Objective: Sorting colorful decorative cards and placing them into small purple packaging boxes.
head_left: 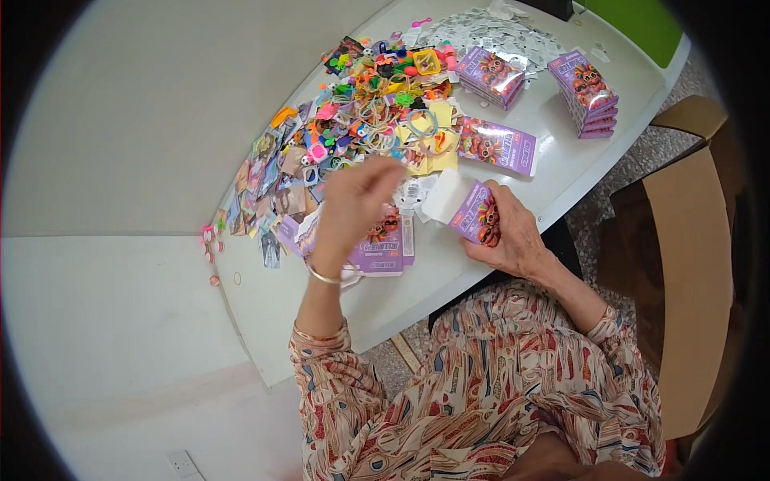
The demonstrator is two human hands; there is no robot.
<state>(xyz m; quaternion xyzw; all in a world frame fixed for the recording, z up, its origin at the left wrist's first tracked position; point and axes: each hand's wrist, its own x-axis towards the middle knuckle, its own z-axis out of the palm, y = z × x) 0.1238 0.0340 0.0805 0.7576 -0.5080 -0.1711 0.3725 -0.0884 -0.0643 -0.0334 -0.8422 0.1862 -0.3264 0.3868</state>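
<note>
Worktop [497,264], white and curved, is filling the middle of the frame and running to the upper right. A brown carton [690,264] is standing at the right edge, beside it. A heap of bright toys [377,104] is spreading across the upper centre, with picture cards [265,176] trailing toward the centre left and white packets [489,32] lying at the top. Two stacks of purple boxes [589,92] are sitting at the upper right, and one flat box [497,146] is lying just below the heap. The right hand [513,232] is grasping a small purple box [473,210] with its white flap open, just right of centre above the worktop's edge. The left hand [353,204] is hovering at centre over another flat box [385,244], fingers bunched; I cannot tell whether its grip is pinching anything, as motion is blurring it. A bangle [325,276] is circling that wrist.
</note>
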